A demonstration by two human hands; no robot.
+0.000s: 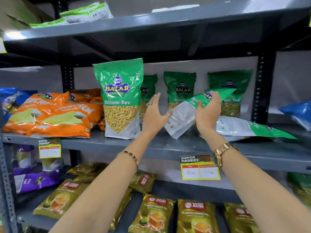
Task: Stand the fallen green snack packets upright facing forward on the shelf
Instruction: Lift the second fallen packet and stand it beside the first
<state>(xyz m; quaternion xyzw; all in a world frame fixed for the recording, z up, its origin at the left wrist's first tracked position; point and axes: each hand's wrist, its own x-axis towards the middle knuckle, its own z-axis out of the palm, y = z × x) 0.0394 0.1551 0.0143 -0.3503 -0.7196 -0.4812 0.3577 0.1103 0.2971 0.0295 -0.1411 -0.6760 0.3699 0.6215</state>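
Hands reach over the grey shelf [101, 142]. Right hand [208, 113] grips a tilted green Balaji sev packet [188, 113], its white bottom corner low by the shelf. Left hand [154, 113] is open, just beside it. One green packet [122, 98] stands up. Another [249, 128] lies flat.

Behind front green packet [120, 98]: second packet [148, 93] mostly hidden, only right strip showing. Right of it: tilted packet [193, 111] partly covered by right hand [207, 113]; rear packet [230, 91] lower half blocked. Below: price tag [200, 172] digits blurred, unreadable. Far right: blue bag [299, 113] cut by frame edge.
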